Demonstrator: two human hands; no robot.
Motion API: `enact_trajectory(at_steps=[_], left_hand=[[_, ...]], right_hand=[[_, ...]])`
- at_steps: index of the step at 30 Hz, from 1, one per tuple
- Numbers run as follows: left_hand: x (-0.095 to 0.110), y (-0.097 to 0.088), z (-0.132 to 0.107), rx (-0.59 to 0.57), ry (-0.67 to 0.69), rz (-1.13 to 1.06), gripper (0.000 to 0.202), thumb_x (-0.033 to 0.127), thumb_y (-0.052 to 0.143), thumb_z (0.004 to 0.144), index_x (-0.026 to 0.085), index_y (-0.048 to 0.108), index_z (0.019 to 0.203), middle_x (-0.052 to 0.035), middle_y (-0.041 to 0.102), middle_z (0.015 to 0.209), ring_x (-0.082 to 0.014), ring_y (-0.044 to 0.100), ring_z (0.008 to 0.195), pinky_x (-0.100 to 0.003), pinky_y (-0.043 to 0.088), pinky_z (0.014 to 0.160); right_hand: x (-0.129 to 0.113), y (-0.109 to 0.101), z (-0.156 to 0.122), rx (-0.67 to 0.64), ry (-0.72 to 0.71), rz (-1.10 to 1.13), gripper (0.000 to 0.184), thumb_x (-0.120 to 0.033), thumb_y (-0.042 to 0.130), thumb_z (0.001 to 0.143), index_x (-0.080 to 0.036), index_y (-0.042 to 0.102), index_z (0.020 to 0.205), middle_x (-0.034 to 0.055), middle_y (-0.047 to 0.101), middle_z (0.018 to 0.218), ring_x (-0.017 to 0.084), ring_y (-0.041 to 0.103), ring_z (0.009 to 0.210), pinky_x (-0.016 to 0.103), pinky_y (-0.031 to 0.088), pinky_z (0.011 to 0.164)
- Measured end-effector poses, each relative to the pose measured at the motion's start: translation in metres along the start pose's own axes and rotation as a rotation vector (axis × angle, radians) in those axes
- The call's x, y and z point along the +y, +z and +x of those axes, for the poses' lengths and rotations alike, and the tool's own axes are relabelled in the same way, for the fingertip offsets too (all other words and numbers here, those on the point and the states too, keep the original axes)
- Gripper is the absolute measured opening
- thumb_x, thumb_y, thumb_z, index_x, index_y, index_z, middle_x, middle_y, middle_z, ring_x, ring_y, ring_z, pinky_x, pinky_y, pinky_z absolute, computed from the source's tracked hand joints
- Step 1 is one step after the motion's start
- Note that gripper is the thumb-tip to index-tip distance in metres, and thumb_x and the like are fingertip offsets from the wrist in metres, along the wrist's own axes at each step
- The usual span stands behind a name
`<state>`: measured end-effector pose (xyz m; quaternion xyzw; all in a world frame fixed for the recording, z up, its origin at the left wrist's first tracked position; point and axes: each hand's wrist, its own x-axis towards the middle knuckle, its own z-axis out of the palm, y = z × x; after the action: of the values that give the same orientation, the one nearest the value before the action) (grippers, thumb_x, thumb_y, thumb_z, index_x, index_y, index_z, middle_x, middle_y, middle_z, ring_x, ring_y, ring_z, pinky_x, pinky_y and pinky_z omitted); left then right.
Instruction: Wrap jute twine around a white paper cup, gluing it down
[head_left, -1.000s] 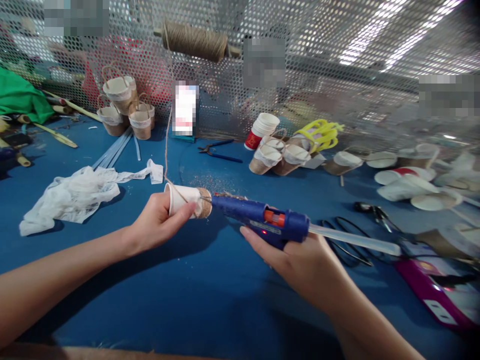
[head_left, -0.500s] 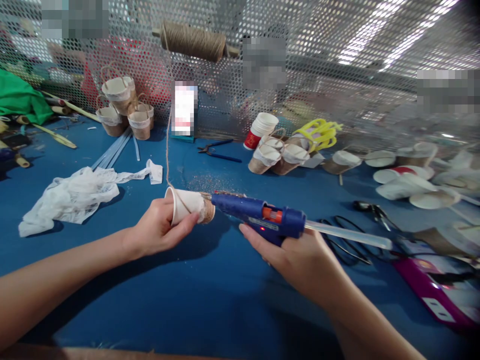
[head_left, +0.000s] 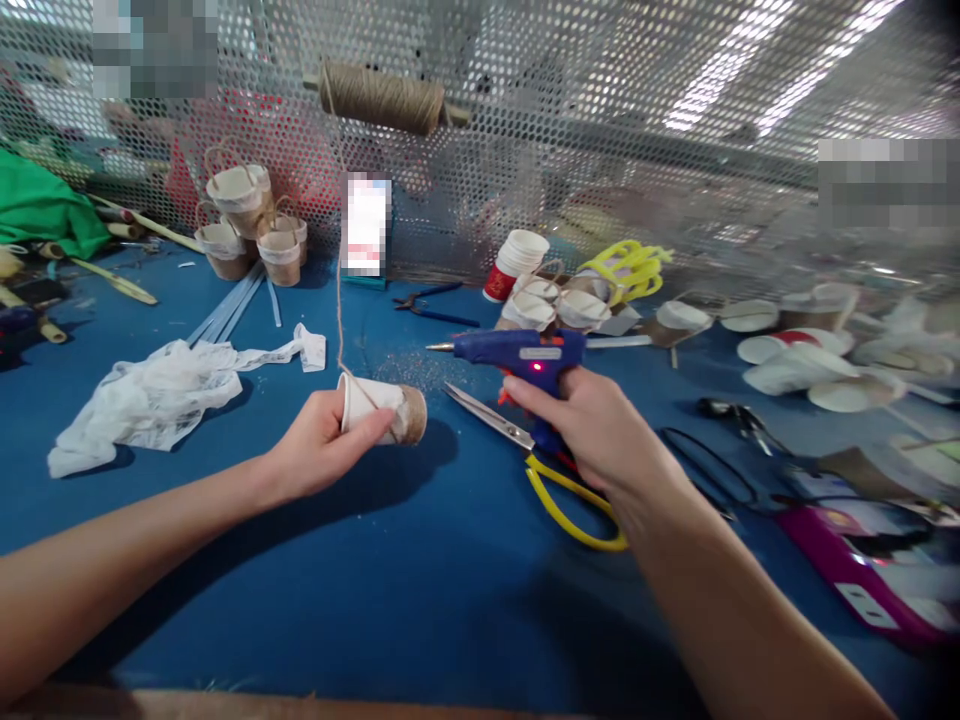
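Note:
Lying on its side in my left hand [head_left: 322, 440] is a white paper cup [head_left: 367, 400], its bottom end wrapped in brown twine. My fingers reach into the mouth and my thumb presses the outside. A strand of twine [head_left: 340, 310] runs from the cup up to a twine spool [head_left: 382, 97]. My right hand [head_left: 585, 415] grips a blue hot glue gun [head_left: 517, 348], nozzle pointing left, apart from the cup, its red light on. Beneath that hand lie scissors [head_left: 491, 415] with yellow handles, partly covered by the hand.
Crumpled white lace [head_left: 150, 400] and glue sticks [head_left: 232, 305] lie left. Twine-wrapped cups [head_left: 281, 255] stand at the back left, more [head_left: 525, 308] at the back right. Pliers [head_left: 439, 305] lie near a propped phone [head_left: 365, 225]. A purple power strip [head_left: 847, 580] and cables lie right.
The glue gun has moved off the cup's twine-wrapped end, up and to the right, and turned in my right hand. The scissors have come into view. My left hand keeps hold of the cup.

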<state>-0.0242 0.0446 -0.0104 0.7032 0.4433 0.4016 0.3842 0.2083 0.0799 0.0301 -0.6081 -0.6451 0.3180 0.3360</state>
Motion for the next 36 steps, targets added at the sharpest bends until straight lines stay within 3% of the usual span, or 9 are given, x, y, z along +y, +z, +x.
enact_trajectory(at_steps=[7, 13, 17, 21, 24, 26, 28, 32, 36], left_hand=[[0.001, 0.002, -0.003, -0.062, 0.155, 0.175, 0.030, 0.022, 0.043, 0.078, 0.016, 0.036, 0.049, 0.0067, 0.029, 0.046, -0.0054, 0.028, 0.043, -0.018, 0.026, 0.040], [-0.001, 0.003, -0.005, -0.115, 0.201, 0.209, 0.030, 0.022, 0.043, 0.079, 0.016, 0.037, 0.050, 0.0062, 0.032, 0.047, -0.0053, 0.030, 0.043, -0.018, 0.026, 0.040], [0.000, 0.004, -0.006, -0.132, 0.234, 0.236, 0.032, 0.022, 0.042, 0.080, 0.016, 0.037, 0.049, 0.0059, 0.032, 0.047, -0.0053, 0.030, 0.043, -0.019, 0.025, 0.041], [0.002, 0.006, -0.005, -0.153, 0.272, 0.244, 0.034, 0.020, 0.043, 0.080, 0.016, 0.035, 0.047, 0.0061, 0.032, 0.046, -0.0057, 0.030, 0.043, -0.019, 0.026, 0.042], [0.003, 0.007, -0.006, -0.190, 0.322, 0.224, 0.030, 0.018, 0.043, 0.081, 0.016, 0.040, 0.051, 0.0059, 0.035, 0.048, -0.0065, 0.032, 0.045, -0.020, 0.029, 0.045], [0.004, 0.008, -0.007, -0.220, 0.357, 0.216, 0.026, 0.017, 0.043, 0.080, 0.016, 0.043, 0.055, 0.0051, 0.039, 0.050, -0.0070, 0.035, 0.047, -0.020, 0.031, 0.046], [0.004, 0.008, -0.009, -0.248, 0.368, 0.207, 0.025, 0.016, 0.043, 0.080, 0.016, 0.044, 0.055, 0.0042, 0.042, 0.052, -0.0072, 0.037, 0.048, -0.020, 0.031, 0.046], [0.007, 0.007, -0.010, -0.290, 0.258, 0.107, 0.023, 0.019, 0.043, 0.079, 0.015, 0.045, 0.057, 0.0048, 0.040, 0.052, -0.0065, 0.035, 0.046, -0.020, 0.030, 0.044], [0.012, 0.006, -0.007, -0.282, 0.018, -0.110, 0.022, 0.024, 0.046, 0.079, 0.014, 0.048, 0.059, 0.0054, 0.039, 0.050, -0.0058, 0.031, 0.044, -0.018, 0.027, 0.040]], right_hand=[[0.036, 0.010, 0.051, -0.074, 0.150, -0.174, 0.032, -0.042, 0.046, 0.078, -0.017, 0.049, 0.057, 0.0028, 0.054, 0.052, 0.009, 0.048, 0.042, 0.023, 0.039, 0.042], [0.047, 0.017, 0.062, -0.090, 0.158, -0.354, 0.037, -0.048, 0.045, 0.077, -0.017, 0.051, 0.058, 0.0032, 0.053, 0.046, 0.013, 0.052, 0.040, 0.027, 0.042, 0.045], [0.039, 0.018, 0.060, -0.022, 0.129, -0.523, 0.035, -0.045, 0.051, 0.075, -0.017, 0.051, 0.052, 0.0118, 0.058, 0.057, 0.026, 0.060, 0.067, 0.037, 0.044, 0.059], [0.008, 0.024, 0.039, 0.016, -0.027, -0.572, 0.026, -0.037, 0.051, 0.077, -0.013, 0.061, 0.077, 0.0183, 0.060, 0.096, 0.033, 0.049, 0.102, 0.045, 0.036, 0.081], [-0.021, 0.036, 0.020, -0.217, -0.193, -0.443, 0.034, -0.042, 0.040, 0.084, -0.019, 0.064, 0.086, 0.0058, 0.063, 0.097, 0.019, 0.055, 0.094, 0.031, 0.040, 0.082], [-0.037, 0.046, 0.010, -0.604, -0.365, -0.154, 0.044, -0.041, 0.027, 0.089, -0.016, 0.062, 0.095, 0.0066, 0.061, 0.104, 0.016, 0.053, 0.098, 0.029, 0.038, 0.085], [-0.045, 0.055, 0.006, -0.802, -0.390, -0.001, 0.045, -0.044, 0.029, 0.088, -0.014, 0.060, 0.100, 0.0081, 0.061, 0.104, 0.017, 0.054, 0.096, 0.030, 0.040, 0.082], [-0.049, 0.060, 0.002, -0.828, -0.234, 0.313, 0.028, -0.036, 0.056, 0.075, -0.015, 0.060, 0.093, 0.0051, 0.059, 0.104, 0.015, 0.053, 0.094, 0.027, 0.042, 0.079], [-0.048, 0.055, -0.001, -0.730, -0.164, 0.505, 0.011, -0.027, 0.061, 0.071, -0.016, 0.061, 0.071, 0.0018, 0.060, 0.095, 0.011, 0.054, 0.083, 0.026, 0.042, 0.076]])
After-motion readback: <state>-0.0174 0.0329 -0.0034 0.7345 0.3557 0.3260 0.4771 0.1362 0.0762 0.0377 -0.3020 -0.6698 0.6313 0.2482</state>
